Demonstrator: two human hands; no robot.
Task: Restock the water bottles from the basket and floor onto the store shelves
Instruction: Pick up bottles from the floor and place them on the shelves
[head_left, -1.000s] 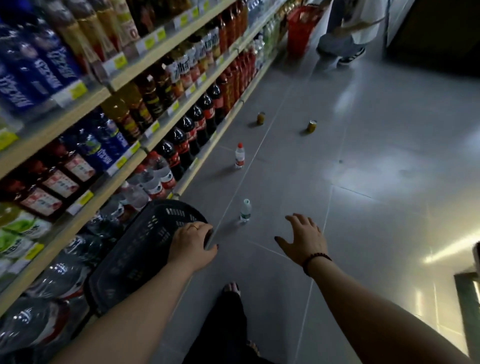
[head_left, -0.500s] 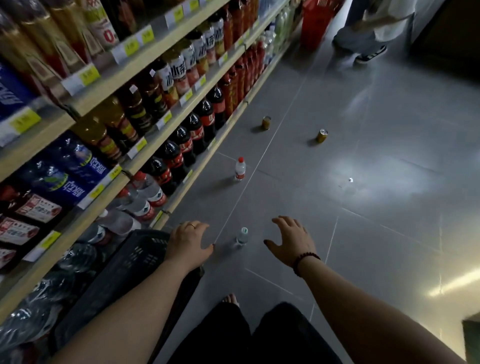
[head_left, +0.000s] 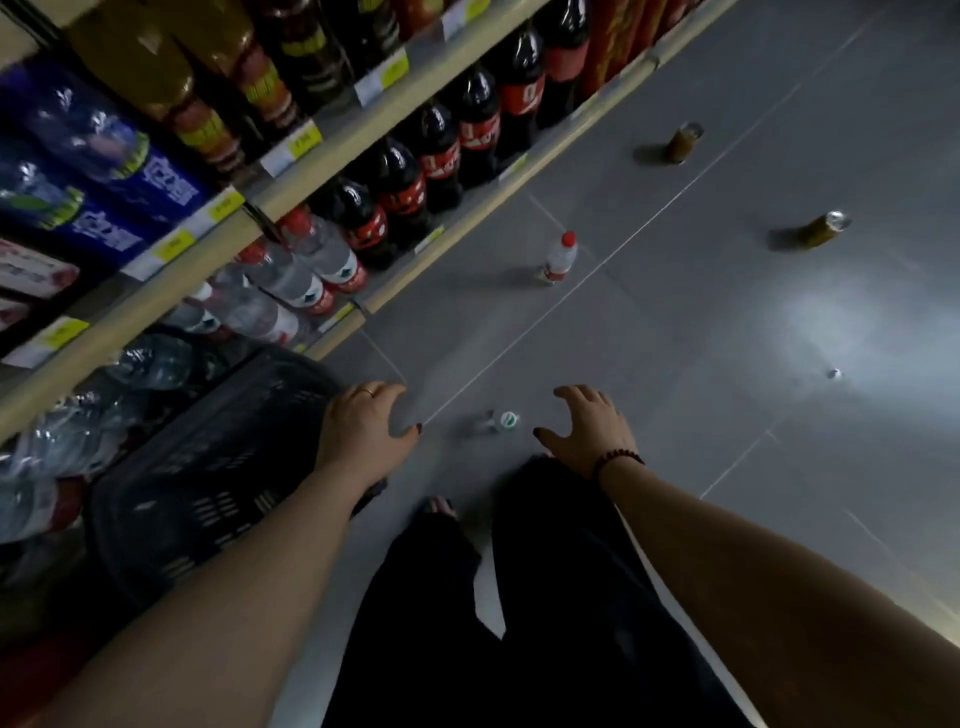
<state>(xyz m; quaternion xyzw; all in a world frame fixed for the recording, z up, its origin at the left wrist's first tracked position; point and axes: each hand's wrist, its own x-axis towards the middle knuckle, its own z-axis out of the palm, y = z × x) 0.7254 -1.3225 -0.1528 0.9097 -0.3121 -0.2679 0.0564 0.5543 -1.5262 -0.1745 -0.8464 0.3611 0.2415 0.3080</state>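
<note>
Head view: a small bottle (head_left: 497, 422) sits on the floor (head_left: 701, 322) between the two hands, blurred. The right hand (head_left: 587, 431) hovers just beside it, fingers spread, holding nothing. The left hand (head_left: 366, 426) lies at the basket (head_left: 208, 467) corner — gripping the rim or not, I cannot tell. A red-capped bottle (head_left: 558, 257) stands near the bottom shelf (head_left: 483, 208) edge.

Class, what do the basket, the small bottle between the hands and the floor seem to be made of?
Basket: probably dark moulded plastic, matt, with slotted walls. Small bottle: likely clear plastic with a white-and-green cap, though blurred. Floor: seemingly glossy grey tile; joint lines and light glare show.
</note>
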